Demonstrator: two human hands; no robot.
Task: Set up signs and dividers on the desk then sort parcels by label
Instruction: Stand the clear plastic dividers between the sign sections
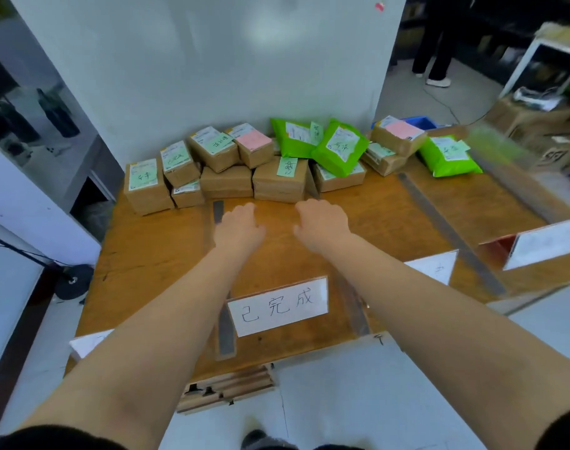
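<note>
Closest to the person there's a white sign (pixel 278 306) standing on the wooden desk (pixel 153 254), with grey divider strips (pixel 225 332) running front to back. Both arms reach over it: left hand (pixel 239 227) and right hand (pixel 322 224) hover empty, fingers loosely curled, near each other. Just beyond, cardboard parcels (pixel 226 180) and green mailer bags (pixel 340 147) sit piled along the white wall (pixel 212 60).

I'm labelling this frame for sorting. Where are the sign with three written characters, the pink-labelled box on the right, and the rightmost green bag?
sign (pixel 278 306), head view, middle of its white face
pink-labelled box (pixel 399 135), head view, its top
green bag (pixel 447 155), head view, its middle
</note>
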